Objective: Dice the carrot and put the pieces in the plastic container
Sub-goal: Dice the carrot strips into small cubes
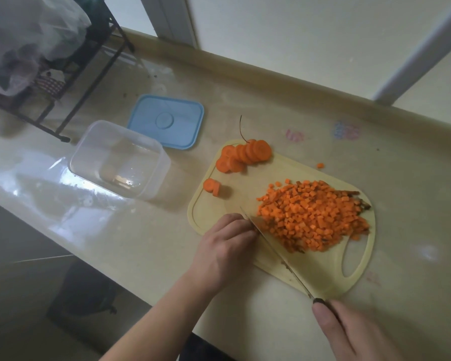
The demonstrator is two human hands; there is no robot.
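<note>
A big heap of diced carrot [313,214] lies on the pale yellow cutting board [248,194]. Several round carrot slices [245,155] sit at the board's far left corner, and two more slices [212,186] lie nearer. My right hand [349,332] grips the dark handle of a knife [276,251], whose blade runs along the near side of the heap. My left hand [224,251] rests curled at the blade's left side, near its tip; what its fingertips hold is hidden. The clear plastic container [120,157] stands empty, left of the board.
A blue lid [167,121] lies behind the container. A black wire rack [63,74] with plastic bags stands at the far left. One carrot cube [320,165] lies off the board. The counter's near edge runs diagonally below my left arm.
</note>
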